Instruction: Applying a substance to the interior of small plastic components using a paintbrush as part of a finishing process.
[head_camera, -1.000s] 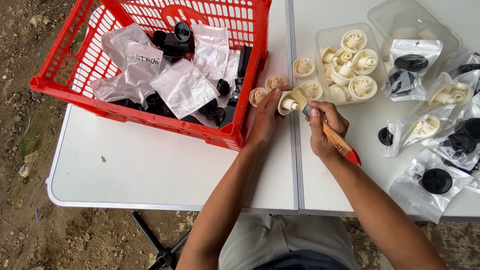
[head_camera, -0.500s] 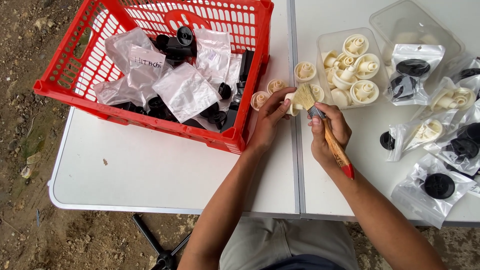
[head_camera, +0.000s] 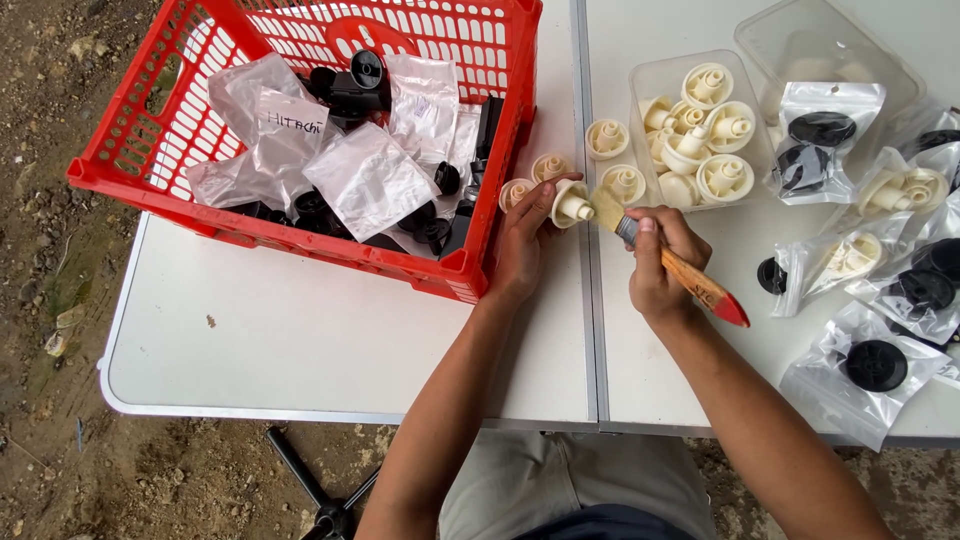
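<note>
while the left hand (head_camera: 525, 235) pinches a cream knob (head_camera: 571, 205) steady, the right hand (head_camera: 662, 262) grips a paintbrush (head_camera: 668, 262), bristles touching it

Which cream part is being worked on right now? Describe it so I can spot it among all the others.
Start at the red basket on the white table; just off its near right corner is the left hand. The cream part is the round ribbed piece in its fingers. Unlike the loose cream pieces beside it, it is off the table, with the paintbrush bristles on it.
</note>
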